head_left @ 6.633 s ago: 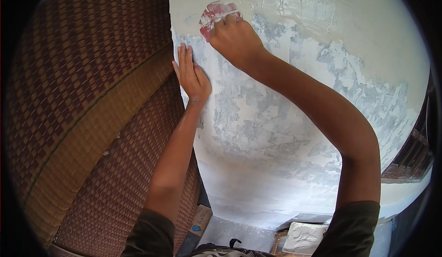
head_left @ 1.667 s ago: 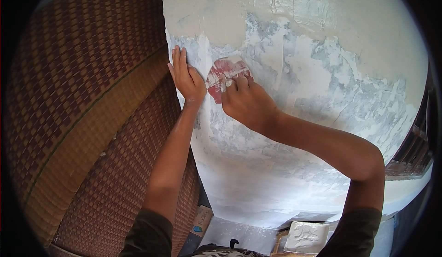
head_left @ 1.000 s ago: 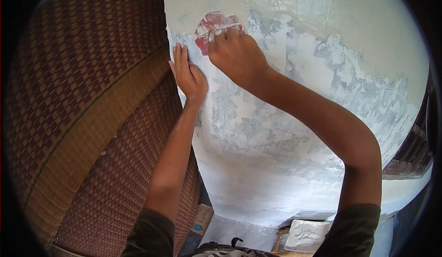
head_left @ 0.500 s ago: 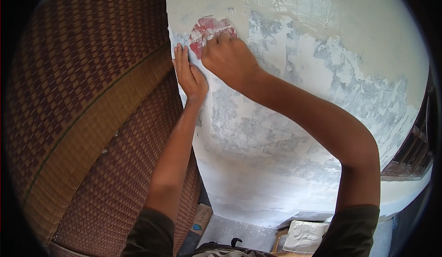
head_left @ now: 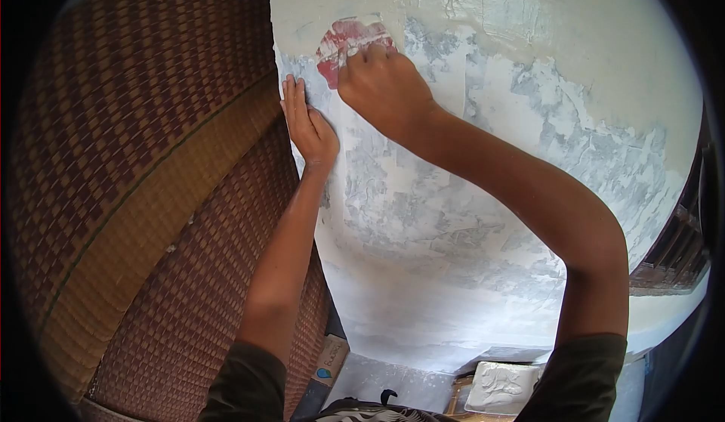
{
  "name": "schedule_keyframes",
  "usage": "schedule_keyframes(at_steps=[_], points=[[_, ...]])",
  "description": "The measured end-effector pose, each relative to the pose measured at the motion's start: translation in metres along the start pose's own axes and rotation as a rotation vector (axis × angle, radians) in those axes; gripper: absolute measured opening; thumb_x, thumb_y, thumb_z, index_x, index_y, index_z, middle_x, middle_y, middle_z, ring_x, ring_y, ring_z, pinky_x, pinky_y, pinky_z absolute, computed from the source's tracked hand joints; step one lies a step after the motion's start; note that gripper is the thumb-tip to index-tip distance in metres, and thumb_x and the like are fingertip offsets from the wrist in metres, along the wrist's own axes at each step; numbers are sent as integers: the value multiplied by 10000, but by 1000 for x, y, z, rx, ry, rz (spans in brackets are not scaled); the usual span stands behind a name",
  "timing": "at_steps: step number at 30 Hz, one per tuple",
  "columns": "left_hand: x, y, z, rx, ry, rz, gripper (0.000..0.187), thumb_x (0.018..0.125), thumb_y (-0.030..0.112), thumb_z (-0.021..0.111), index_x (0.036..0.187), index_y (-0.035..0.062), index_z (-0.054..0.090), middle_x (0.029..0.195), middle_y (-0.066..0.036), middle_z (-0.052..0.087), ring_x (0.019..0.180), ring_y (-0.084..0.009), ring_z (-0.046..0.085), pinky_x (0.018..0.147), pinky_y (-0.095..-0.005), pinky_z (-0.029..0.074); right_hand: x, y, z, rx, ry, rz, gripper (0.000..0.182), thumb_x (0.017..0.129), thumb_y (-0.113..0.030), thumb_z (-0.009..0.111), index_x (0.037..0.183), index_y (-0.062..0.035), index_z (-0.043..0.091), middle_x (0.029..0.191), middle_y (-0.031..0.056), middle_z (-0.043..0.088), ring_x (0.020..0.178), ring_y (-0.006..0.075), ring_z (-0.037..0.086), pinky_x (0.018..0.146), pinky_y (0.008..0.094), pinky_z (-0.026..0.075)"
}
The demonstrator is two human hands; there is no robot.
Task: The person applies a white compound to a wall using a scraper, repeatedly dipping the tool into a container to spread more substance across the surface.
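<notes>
Head view: right hand (head_left: 381, 86) presses a red scraper (head_left: 349, 40) flat against the wall (head_left: 453, 195), fingers closed over its lower edge. The blade lies high on the wall, just beside the wall's left edge, at the line where cream coating above meets patchy grey-white below. Left hand (head_left: 308, 127) lies open, fingers together and flat on the wall at that same edge, just below and left of the scraper, holding nothing.

Outward from the wall: a woven mat (head_left: 151, 195) in brown and tan stands against its left side, touching or nearly touching the edge; which, cannot be told. At the wall's foot sit a white tray (head_left: 502, 388) carrying pale compound, and a small carton (head_left: 328, 361) nearer the mat. A dark wooden frame (head_left: 676, 248) shows at the wall's far right.

Assessment: the work reads as spreading or scraping filler on the wall. Good practice calls for even pressure across the whole blade, a shallow angle, and strokes overlapping the cream band so no ridge remains. The edge by the mat needs care, since compound may smear onto the weave. The bracing hand should stay off fresh material.
</notes>
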State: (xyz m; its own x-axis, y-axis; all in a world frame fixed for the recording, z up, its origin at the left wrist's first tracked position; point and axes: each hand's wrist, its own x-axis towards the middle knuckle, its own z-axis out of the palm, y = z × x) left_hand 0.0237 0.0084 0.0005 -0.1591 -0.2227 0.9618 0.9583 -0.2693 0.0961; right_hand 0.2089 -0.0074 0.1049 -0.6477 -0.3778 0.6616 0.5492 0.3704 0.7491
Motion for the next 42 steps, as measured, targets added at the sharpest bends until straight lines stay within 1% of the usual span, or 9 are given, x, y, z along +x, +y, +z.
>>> schedule_keyframes(at_steps=[7,9,17,22,28,33,37,40,42], points=[[0,2,1,-4,3,-6,511,914,-18,334,1405,-50,474,1535,-219,404,1454,-387,329,1203,-529,189,-41,-25,5,-89,-146,-76,58,677,-107,730,689,-76,682,641,41,602,641,172,584,472,291,398],[0,-1,2,0,5,-8,511,916,-17,334,1407,-48,472,1536,-216,403,1456,-386,326,1204,-529,187,-56,-46,-9,99,-213,-111,88,597,-44,742,660,-40,681,636,83,616,640,175,580,479,283,457],[-3,-1,2,14,-5,-10,514,916,-13,331,1410,-44,468,1549,-207,387,1461,-377,321,1206,-525,189,16,-3,4,77,57,22,62,629,-58,739,670,-51,693,668,82,629,670,190,617,519,297,482],[-1,1,1,22,0,-7,515,913,-13,330,1407,-44,471,1538,-210,402,1458,-383,323,1207,-519,193,-20,-21,18,-8,-135,-23,58,652,-62,734,688,-54,689,683,73,628,687,181,601,532,286,463],[-3,-1,3,48,-1,15,503,922,-10,338,1404,-44,475,1535,-216,404,1455,-385,328,1203,-517,207,-97,-77,-59,250,-342,-32,74,636,-46,713,696,-44,668,679,78,606,723,190,601,551,314,497],[-25,18,-4,96,-21,-48,500,949,4,374,1440,-62,437,1550,-237,373,1456,-409,315,1194,-484,245,-148,-92,-110,795,-296,467,81,763,11,644,836,8,679,765,122,624,776,281,621,608,368,538],[-75,47,-22,25,-107,-117,489,981,38,374,1454,-81,406,1550,-252,363,1460,-417,303,1194,-471,250,-206,-101,-117,966,-209,762,99,823,41,605,895,38,672,750,139,606,754,324,608,641,386,547],[-127,71,-42,-81,-241,-223,471,1015,69,361,1456,-91,396,1553,-268,347,1471,-401,291,1187,-460,266,-263,-115,-116,1210,-363,1041,141,864,29,622,992,67,665,755,130,616,746,268,633,684,370,558],[-159,88,-54,-115,-285,-274,473,1014,66,360,1459,-91,392,1556,-267,342,1472,-400,292,1187,-458,266,-307,-139,-114,1430,-422,1403,198,929,-27,621,1099,69,654,849,103,676,808,187,667,752,340,572]])
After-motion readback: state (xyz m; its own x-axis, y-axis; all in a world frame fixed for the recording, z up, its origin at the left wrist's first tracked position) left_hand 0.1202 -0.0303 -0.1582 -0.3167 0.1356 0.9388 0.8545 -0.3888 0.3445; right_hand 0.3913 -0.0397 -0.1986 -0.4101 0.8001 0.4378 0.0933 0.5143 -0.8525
